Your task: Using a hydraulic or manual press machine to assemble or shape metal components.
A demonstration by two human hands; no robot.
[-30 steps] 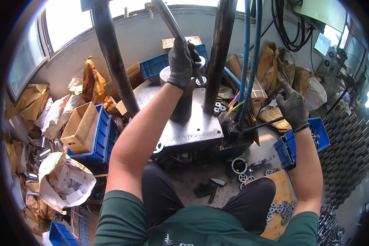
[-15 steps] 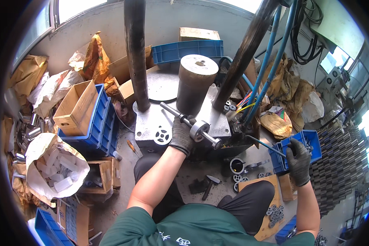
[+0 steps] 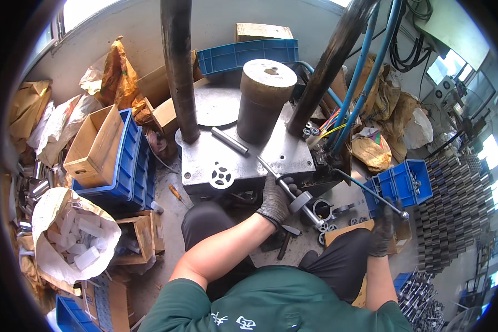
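Observation:
My left hand (image 3: 275, 200), in a dark work glove, is closed around a steel shaft (image 3: 315, 218) with a thick metal ring (image 3: 301, 202) on it. The shaft slants from the press table's front edge down to the right, over my knees. A plain steel bar (image 3: 229, 140) lies on the press table (image 3: 199, 160), beside the dark upright cylinder (image 3: 258, 119). A spoked metal disc (image 3: 221, 175) rests at the table's front left. My gloved right hand (image 3: 383, 231) is by the ball-ended lever (image 3: 371, 191); its fingers are dark and blurred, so their grip is unclear.
Two dark posts (image 3: 178, 72) rise from the table. Stacked blue crates (image 3: 128, 166) and a white sack (image 3: 50, 213) of pale plastic pieces stand on the left. Blue bins (image 3: 395, 185) and piled metal parts (image 3: 454, 221) are on the right. A hammer (image 3: 286, 243) lies on the floor.
My left hand has drawn the shaft with its ring toward me and right, tilting it more steeply. The steel bar now shows separately on the table. My right hand has moved down, uncovering the lever's ball.

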